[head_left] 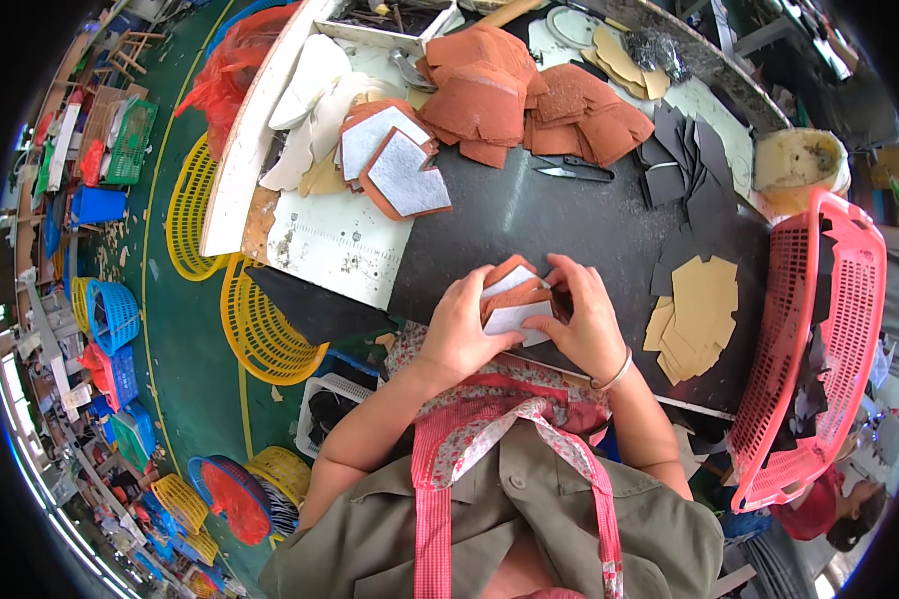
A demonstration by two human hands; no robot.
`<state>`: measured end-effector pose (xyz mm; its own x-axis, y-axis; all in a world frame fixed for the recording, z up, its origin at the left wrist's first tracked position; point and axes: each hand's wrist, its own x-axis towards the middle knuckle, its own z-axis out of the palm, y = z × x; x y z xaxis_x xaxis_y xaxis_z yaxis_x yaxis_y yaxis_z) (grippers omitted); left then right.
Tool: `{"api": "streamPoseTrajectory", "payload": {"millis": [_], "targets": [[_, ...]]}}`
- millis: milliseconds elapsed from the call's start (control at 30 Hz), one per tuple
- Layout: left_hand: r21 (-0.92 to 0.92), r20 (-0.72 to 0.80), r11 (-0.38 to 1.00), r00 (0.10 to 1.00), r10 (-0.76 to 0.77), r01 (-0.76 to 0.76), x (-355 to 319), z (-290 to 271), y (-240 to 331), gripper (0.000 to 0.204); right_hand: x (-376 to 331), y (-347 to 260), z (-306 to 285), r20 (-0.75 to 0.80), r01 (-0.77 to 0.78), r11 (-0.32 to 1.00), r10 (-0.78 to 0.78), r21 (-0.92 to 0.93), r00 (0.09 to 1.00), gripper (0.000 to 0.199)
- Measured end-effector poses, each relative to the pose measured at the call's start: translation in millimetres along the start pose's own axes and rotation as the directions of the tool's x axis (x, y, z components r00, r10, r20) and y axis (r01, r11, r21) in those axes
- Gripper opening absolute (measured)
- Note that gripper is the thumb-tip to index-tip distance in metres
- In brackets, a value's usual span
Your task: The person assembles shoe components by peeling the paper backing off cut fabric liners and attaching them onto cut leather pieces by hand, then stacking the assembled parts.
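Near the front edge of the black work mat (pixel 489 215), my left hand (pixel 459 327) and my right hand (pixel 586 321) close round a few brown leather pieces (pixel 514 317) with white backing. The pieces overlap, fanned a little, one hand at each side. Ahead and to the left lie more such pieces, white side up, in a small pile (pixel 408 180). Several stacks of brown leather pieces (pixel 481 90) spread across the far side of the table. A dark-handled knife (pixel 577 170) rests in front of them. Beige pieces (pixel 704 309) are heaped right of my right hand.
Black cut pieces (pixel 681 160) lie at the table's right. A pink basket (pixel 804 349) leans along the right edge, with a beige tub (pixel 799 165) behind it. Yellow baskets (pixel 235 324) stand on the green floor at left, below a red plastic bag (pixel 235 75).
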<state>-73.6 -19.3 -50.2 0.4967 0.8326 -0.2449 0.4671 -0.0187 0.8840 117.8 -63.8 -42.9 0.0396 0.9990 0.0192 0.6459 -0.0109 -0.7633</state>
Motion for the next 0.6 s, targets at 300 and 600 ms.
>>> {"api": "streamPoseTrajectory", "payload": {"millis": [300,600], "targets": [[0.148,-0.654,0.989,0.750,0.098,0.000,43.0,-64.9,-30.4,0.064,63.2,-20.2,13.9,0.336,-0.056,0.939,-0.066,0.340,0.940,0.042],[0.246,-0.424,0.960,0.876,0.229,-0.133,93.8,-149.5,-25.9,0.027,110.6,-42.5,1.4,0.323,0.040,0.946,-0.149,0.321,0.935,0.041]]}}
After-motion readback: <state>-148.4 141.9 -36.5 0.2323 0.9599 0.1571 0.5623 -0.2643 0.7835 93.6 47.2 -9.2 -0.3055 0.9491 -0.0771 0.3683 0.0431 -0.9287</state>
